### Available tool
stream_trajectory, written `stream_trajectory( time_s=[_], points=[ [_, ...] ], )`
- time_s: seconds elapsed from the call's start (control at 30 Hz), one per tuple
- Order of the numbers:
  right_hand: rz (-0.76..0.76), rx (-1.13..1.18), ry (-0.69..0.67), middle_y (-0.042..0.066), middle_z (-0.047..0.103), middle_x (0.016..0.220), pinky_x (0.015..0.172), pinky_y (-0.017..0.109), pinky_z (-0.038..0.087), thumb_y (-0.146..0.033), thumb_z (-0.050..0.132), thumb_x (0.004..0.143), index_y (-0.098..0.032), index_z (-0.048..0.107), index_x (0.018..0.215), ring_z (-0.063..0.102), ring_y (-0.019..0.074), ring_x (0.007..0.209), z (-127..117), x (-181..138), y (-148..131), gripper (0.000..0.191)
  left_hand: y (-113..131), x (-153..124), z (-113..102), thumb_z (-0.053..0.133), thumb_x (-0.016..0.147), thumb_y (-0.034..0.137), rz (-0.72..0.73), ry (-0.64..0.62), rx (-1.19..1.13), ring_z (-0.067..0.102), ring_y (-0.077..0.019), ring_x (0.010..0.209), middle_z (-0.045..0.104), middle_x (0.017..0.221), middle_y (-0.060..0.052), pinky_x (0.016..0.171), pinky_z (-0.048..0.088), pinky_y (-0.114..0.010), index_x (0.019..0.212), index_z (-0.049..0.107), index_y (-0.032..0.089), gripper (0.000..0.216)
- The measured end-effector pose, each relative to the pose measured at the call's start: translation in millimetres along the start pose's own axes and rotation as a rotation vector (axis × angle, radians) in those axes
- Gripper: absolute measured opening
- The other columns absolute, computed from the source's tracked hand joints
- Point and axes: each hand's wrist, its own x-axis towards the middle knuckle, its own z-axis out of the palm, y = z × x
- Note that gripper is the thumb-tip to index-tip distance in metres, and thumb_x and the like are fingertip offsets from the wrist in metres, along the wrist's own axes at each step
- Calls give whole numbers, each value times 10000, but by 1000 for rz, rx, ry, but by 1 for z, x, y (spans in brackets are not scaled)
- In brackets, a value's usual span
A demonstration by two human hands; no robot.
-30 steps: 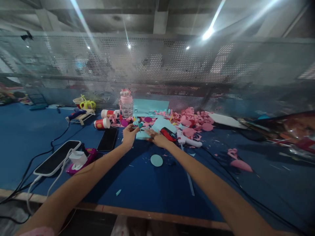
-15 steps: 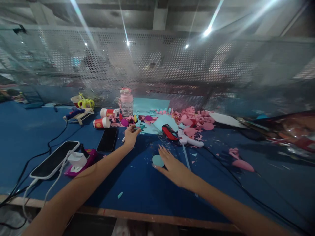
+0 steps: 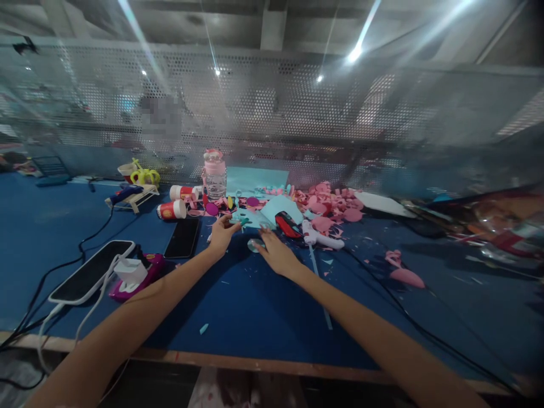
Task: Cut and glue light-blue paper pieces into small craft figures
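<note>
I count one small teal piece [image 3: 243, 221] in the left hand [image 3: 221, 235], one pale disc [image 3: 251, 245] by the right hand [image 3: 278, 252]; left of both, two phones [image 3: 182, 238], two tipped cups [image 3: 172, 210]; beyond, one bottle [image 3: 215, 178].

has bare hands: a left hand [image 3: 220, 237] and a right hand [image 3: 278, 253], both slim, with narrow wrists. shows long, slender forearms [image 3: 361, 321], bare as far as the view reaches, smooth in outline and broadening toward the elbows. wears pale cloth [image 3: 220, 391] over the lap, whitish-grey with a faint pinkish cast and darker blotches, cut off by the bottom edge; too dim and blurred to tell print from shadow, or trousers from skirt.
</note>
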Motion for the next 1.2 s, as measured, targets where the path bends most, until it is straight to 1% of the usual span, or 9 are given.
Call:
stream_trajectory(
  time_s=[0.1,0.17,0.27,0.37,0.53,0.73,0.83,1.0,1.2],
  points=[
    [98,-82,176,162,536,1148,936,349,350,-255,327,832,-89,473,1164,458,238,1103,-30,-6,24,399,-1,-2,2,774,451,287,-35,-11,-1,572,-94,521,609,577,42,583,461,-232,827,528,135,474],
    [161,-270,228,197,515,1105,913,393,342,-188,451,717,-50,473,1116,449,288,1064,-54,-13,51,422,-2,-3,3,771,458,291,-43,-40,-8,576,-103,511,607,558,43,571,466,-239,822,512,141,471],
    [267,-438,50,212,495,1077,849,432,359,-236,588,580,-55,494,1041,448,346,1020,-75,-24,95,504,-5,-3,5,771,464,287,-59,-102,-13,594,-114,552,628,606,25,588,482,-249,838,510,139,479],
    [279,-416,-146,189,506,1062,805,406,384,-222,619,520,-81,491,1001,481,325,969,-74,-29,126,518,-8,-3,5,783,444,249,-81,-161,-8,609,-121,609,643,673,9,616,491,-250,867,519,134,512],
    [258,-359,29,188,529,972,785,385,404,-189,571,556,-67,467,970,505,305,921,-54,-27,143,443,-12,-4,3,786,430,209,-117,-241,29,625,-142,662,634,665,17,636,496,-257,894,514,147,542],
    [217,-70,280,172,554,1010,782,369,428,-267,569,599,-96,498,1016,541,270,911,-66,-33,147,456,-13,-3,2,773,470,209,-84,-282,130,638,-171,713,617,632,21,638,508,-268,960,519,159,554],
    [310,83,357,154,600,910,738,375,435,-347,576,593,-114,573,883,562,266,820,-80,-35,136,373,-11,-2,5,764,485,196,-62,-310,166,634,-167,730,616,652,16,656,509,-274,978,525,155,548],
    [367,513,194,32,573,506,423,266,392,-430,420,694,-160,604,702,499,154,437,-91,-38,103,327,-11,0,7,755,483,164,-66,-294,198,622,-134,680,607,667,23,675,502,-271,986,521,149,555],
    [464,1079,-117,36,565,397,287,217,334,-386,452,644,-148,551,548,473,125,302,-73,-33,66,275,-17,2,7,771,452,176,-94,-248,138,632,-175,694,619,667,6,666,514,-318,908,508,151,527]
  ],
)
